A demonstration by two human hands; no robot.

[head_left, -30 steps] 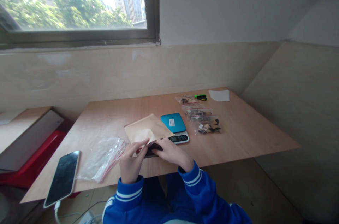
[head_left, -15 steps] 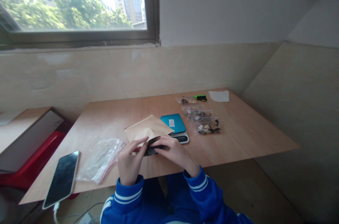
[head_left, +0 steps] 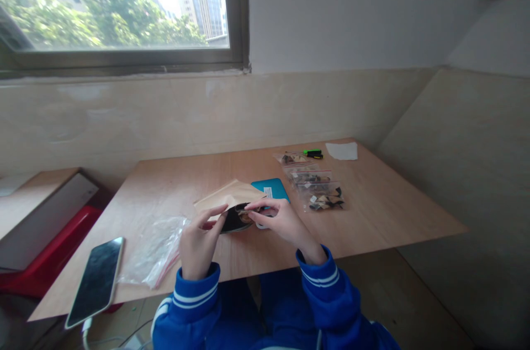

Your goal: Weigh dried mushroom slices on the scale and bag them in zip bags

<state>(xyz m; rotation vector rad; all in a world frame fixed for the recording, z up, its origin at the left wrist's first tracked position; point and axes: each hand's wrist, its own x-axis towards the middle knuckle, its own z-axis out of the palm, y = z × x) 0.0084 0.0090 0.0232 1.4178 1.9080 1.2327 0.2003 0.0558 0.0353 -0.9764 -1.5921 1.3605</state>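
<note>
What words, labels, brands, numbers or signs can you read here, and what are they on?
None can be read.
White label on the blue-topped scale: too small and blurred.
Small white patches at the clear bags: any print is too small.
Phone: dark screen, no text visible.

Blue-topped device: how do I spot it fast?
On the wooden table, look just beyond the right hand, left of the clear bags. The blue-topped device lies there, partly hidden. Its blue top with a white label sets it apart from the bags and tan paper.
</note>
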